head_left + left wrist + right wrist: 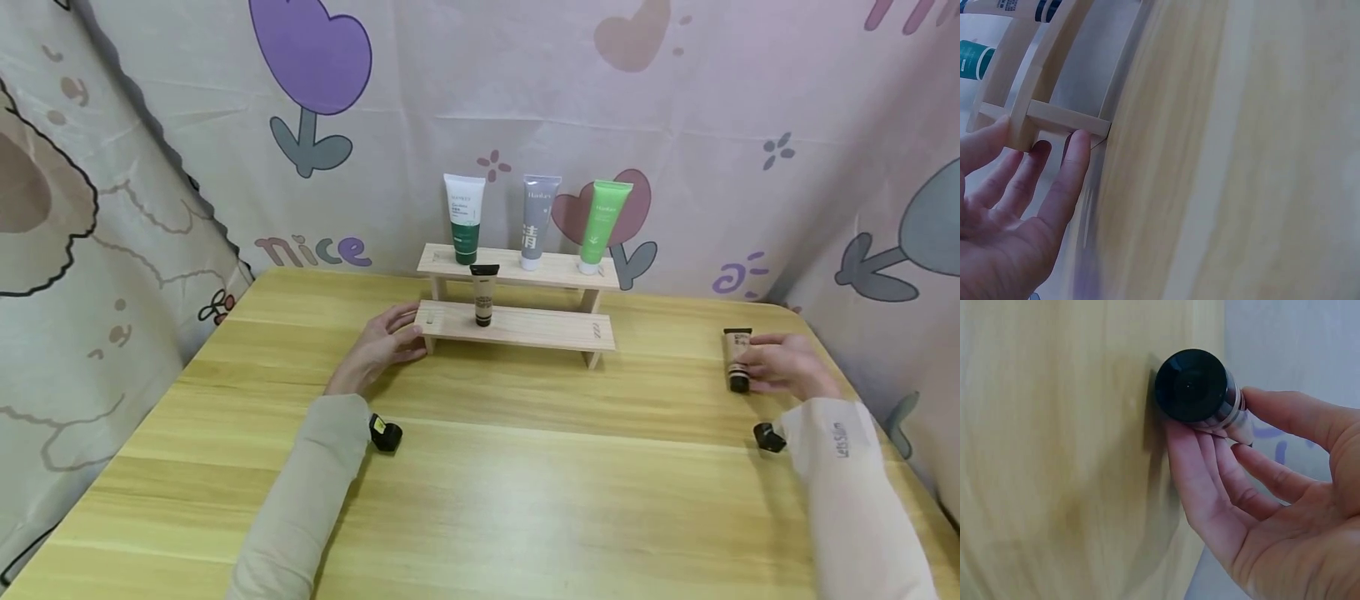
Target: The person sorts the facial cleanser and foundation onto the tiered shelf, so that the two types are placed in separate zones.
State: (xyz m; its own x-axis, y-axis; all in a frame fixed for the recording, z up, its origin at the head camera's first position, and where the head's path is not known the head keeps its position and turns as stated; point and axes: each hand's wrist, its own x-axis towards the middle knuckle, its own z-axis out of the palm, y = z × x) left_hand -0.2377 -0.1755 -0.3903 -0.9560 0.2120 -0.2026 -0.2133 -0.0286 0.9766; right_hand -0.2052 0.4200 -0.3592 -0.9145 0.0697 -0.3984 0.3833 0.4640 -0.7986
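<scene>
A two-tier wooden shelf (525,327) stands at the back of the table. Its top tier carries a white-and-green tube (465,218), a grey tube (537,221) and a green tube (602,225). A beige tube with a black cap (483,296) stands cap-down on the lower tier. My left hand (401,333) rests with straight fingers (1075,156) against the shelf's left leg (1066,119). At the table's right side my right hand (753,367) pinches a second beige tube (737,358) between thumb and fingers; its black cap (1191,384) faces the right wrist camera.
The wooden table (480,467) is backed by a patterned cloth on the back and both sides. The right edge of the table lies close to my right hand. Small black wrist cameras (386,433) (768,437) sit on both sleeves.
</scene>
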